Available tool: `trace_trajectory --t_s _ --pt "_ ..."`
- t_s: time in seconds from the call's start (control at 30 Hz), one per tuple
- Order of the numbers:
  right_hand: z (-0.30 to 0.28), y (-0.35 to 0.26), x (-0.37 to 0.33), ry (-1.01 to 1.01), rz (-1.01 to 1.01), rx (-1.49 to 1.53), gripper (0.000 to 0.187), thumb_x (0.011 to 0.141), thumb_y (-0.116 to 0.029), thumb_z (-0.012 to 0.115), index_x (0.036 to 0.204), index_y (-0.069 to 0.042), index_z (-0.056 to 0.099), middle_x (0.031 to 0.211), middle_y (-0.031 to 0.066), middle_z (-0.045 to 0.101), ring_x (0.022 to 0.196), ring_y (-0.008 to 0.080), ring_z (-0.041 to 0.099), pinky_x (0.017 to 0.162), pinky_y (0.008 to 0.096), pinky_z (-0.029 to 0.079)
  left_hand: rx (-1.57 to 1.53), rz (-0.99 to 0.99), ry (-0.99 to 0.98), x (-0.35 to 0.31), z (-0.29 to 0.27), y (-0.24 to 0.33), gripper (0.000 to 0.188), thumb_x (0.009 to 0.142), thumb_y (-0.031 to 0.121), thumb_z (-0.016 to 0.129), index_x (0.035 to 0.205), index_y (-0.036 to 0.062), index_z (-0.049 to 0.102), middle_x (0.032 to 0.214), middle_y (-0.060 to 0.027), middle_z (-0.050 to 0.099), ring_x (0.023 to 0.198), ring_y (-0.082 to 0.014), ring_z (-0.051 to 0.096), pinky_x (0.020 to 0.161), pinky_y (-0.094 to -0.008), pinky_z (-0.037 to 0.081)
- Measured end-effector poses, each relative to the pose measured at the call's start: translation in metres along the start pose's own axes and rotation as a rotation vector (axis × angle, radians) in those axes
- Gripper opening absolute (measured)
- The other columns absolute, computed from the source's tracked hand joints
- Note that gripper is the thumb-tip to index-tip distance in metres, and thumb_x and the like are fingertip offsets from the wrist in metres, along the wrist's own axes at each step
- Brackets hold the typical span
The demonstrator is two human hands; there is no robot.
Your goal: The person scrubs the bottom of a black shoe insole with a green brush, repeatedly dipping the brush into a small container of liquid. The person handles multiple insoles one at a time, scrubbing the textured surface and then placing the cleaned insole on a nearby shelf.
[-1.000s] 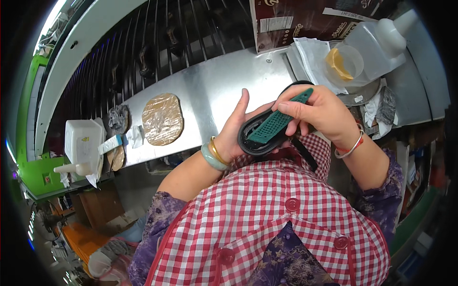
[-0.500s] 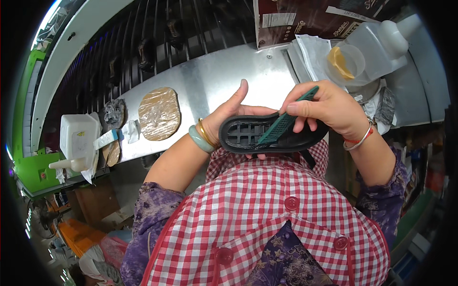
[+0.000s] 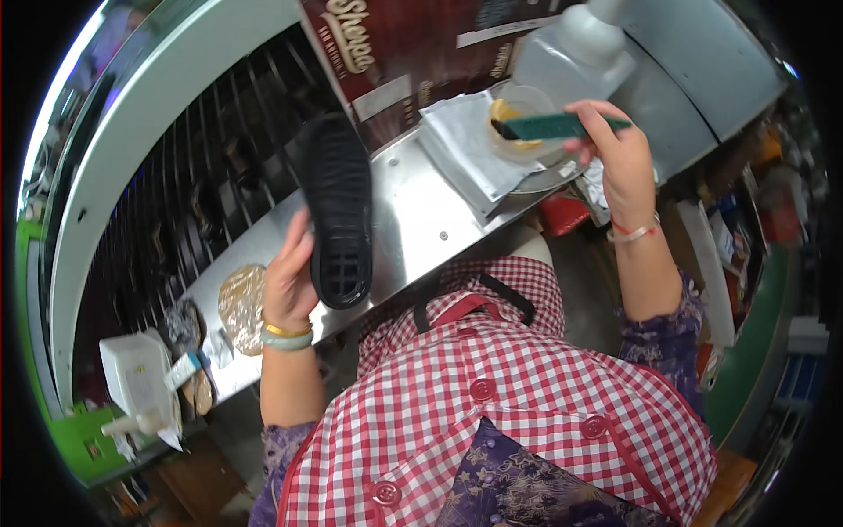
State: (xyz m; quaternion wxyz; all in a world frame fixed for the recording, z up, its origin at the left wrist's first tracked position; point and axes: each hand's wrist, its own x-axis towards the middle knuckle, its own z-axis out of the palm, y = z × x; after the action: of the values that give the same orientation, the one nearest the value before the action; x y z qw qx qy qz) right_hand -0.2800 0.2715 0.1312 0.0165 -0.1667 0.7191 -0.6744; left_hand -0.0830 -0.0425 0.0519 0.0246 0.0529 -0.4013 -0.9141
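Observation:
A black shoe sole [image 3: 341, 215] stands nearly lengthwise in my left hand [image 3: 291, 279], which grips its near left side. Its gridded heel cavity faces me, and a glossy wet-looking film shows round the heel. My right hand [image 3: 612, 158] pinches the end of a green brush [image 3: 562, 126]. The brush's dark tip is at the mouth of a clear plastic cup [image 3: 532, 101] with yellowish matter on its wall. Whether the tip touches the cup's contents I cannot tell.
Behind the metal ledge [image 3: 413, 211] runs a dark slatted conveyor [image 3: 255, 114]. A dark red carton [image 3: 395, 53], a translucent bottle [image 3: 571, 61] and silvery sheets [image 3: 465, 145] stand at the back. A film-wrapped brown pad [image 3: 242, 307] and a white container [image 3: 136, 373] lie at left.
The brush has left the sole and moved right and away to the cup. My left hand has swung the sole leftward and turned it from crosswise to lengthwise. The whole view has shifted.

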Motion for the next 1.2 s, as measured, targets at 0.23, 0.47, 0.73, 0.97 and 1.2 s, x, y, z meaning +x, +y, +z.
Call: trace_trajectory --t_s 0.23,0.47,0.73,0.97,1.2 --pt "-0.013 0.047 0.026 0.097 0.084 -0.23 0.026 0.086 -0.024 0.064 0.099 -0.002 0.066 0.079 0.003 0.066 0.068 0.009 0.065 0.053 0.0201 0.044 -0.512 -0.115 0.38 -0.04 -0.004 -0.042 0.076 0.09 0.061 0.034 0.137 0.0019 0.033 0.137 -0.0238 0.037 0.126 -0.0466 0.033 0.098 -0.0682 0.029" --pt "-0.014 0.057 0.033 0.076 0.143 -0.193 0.027 0.086 -0.024 0.064 0.1 -0.001 0.066 0.081 0.0044 0.066 0.069 0.0099 0.065 0.052 0.0192 0.043 -0.509 -0.396 0.277 -0.067 -0.008 -0.075 0.07 0.092 0.06 0.026 0.136 0.0065 0.037 0.128 -0.0198 0.05 0.112 -0.0448 0.051 0.07 -0.0453 0.053" --pt "0.0 0.065 -0.002 0.026 0.3 0.434 0.028 0.09 -0.025 0.059 0.098 0.001 0.063 0.081 0.006 0.065 0.062 0.0106 0.062 0.049 0.0169 0.042 -0.602 -0.263 0.24 -0.036 0.012 -0.081 0.055 0.092 0.049 0.039 0.132 0.0112 0.044 0.127 -0.0143 0.052 0.112 -0.0438 0.05 0.069 -0.0428 0.049" --pt "0.098 0.017 -0.053 -0.058 0.046 0.402 0.025 0.095 -0.019 0.05 0.102 0.003 0.06 0.084 0.0078 0.065 0.069 0.0129 0.065 0.055 0.0199 0.05 -0.682 -0.161 0.023 -0.016 0.033 -0.08 0.061 0.087 0.048 0.049 0.135 0.0126 0.041 0.132 -0.0151 0.046 0.124 -0.0466 0.037 0.077 -0.0481 0.05" --pt "0.109 0.03 -0.055 -0.081 0.057 0.377 0.023 0.094 -0.016 0.051 0.104 0.002 0.061 0.086 0.0084 0.066 0.071 0.0129 0.066 0.058 0.0198 0.05 -0.648 -0.133 -0.087 -0.02 0.038 -0.085 0.072 0.083 0.051 0.053 0.138 0.0091 0.034 0.133 -0.0198 0.042 0.122 -0.0463 0.04 0.08 -0.0498 0.053"
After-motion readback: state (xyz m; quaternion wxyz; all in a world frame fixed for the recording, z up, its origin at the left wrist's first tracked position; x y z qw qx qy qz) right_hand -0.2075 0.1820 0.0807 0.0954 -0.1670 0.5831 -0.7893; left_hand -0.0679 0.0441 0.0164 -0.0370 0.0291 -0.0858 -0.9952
